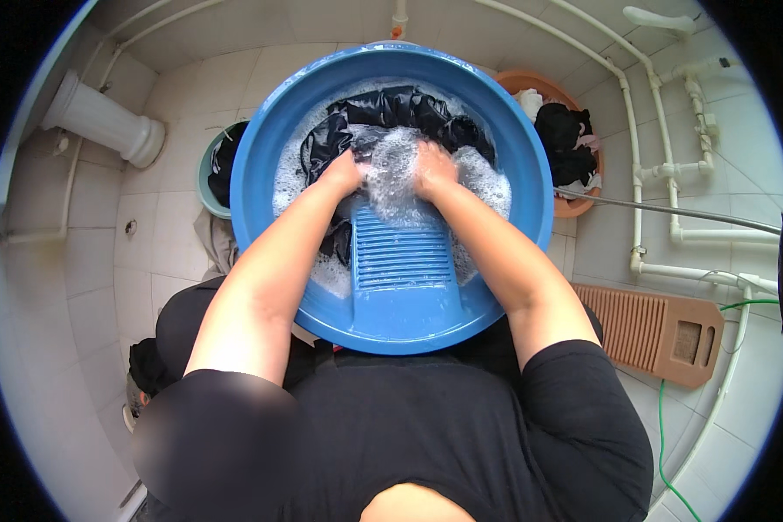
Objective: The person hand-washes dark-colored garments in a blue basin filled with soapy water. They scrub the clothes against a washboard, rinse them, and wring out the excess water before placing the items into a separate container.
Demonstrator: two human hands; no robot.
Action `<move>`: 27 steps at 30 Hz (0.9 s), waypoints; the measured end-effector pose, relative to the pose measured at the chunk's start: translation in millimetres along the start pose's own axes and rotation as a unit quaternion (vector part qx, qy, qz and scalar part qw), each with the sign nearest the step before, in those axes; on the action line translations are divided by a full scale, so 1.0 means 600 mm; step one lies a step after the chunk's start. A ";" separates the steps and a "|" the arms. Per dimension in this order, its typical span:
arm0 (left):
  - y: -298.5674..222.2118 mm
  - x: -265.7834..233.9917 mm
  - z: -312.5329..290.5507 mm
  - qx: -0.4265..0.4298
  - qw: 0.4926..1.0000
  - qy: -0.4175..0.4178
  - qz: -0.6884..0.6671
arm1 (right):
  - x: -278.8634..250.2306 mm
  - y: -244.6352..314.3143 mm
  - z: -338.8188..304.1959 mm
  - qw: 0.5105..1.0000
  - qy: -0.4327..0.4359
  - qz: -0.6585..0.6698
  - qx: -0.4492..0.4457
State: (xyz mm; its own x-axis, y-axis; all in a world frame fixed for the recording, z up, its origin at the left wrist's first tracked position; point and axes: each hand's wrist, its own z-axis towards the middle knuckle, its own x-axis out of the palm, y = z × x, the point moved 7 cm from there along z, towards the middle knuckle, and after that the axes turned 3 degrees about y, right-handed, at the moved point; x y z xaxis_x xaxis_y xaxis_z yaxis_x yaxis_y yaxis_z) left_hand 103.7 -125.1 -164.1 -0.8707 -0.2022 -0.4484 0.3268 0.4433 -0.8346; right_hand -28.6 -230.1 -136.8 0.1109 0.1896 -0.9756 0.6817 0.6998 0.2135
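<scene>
A large blue basin [270,130] holds soapy water, foam and a dark garment [391,109]. Built into its near side is a ribbed blue washboard [402,257]. My left hand [344,172] and my right hand [432,167] both press down on the foamy cloth at the top of the washboard, fingers closed on the wet fabric. Foam hides most of the fingers. The rest of the garment lies bunched along the far side of the basin.
An orange basin [568,209] with dark and white clothes stands at the right. A green basin [207,178] with dark cloth sits at the left. A brown wooden washboard [657,326] lies on the tiled floor at the right, near white pipes [639,174]. A white pedestal [104,122] stands far left.
</scene>
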 end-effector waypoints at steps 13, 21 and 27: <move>-0.152 -0.069 -0.181 -0.007 0.952 -0.190 0.241 | -0.114 -0.050 -0.173 0.736 0.243 0.632 0.013; -0.314 -0.021 -0.243 0.224 0.790 0.128 -0.556 | -0.175 0.013 -0.186 0.481 0.209 0.806 0.273; -0.292 0.000 -0.246 0.125 0.621 0.204 -0.747 | -0.183 0.065 -0.160 0.349 0.171 0.915 0.108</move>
State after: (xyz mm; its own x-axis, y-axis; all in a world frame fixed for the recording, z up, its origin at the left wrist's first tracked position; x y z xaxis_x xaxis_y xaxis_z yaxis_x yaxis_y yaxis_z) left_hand -8.0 -73.6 29.1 -0.2753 0.0357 0.9607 -0.9541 -0.1325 -0.2685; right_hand -83.8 -157.5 -16.2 0.4350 0.2793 0.8561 -0.2631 -0.8698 0.4174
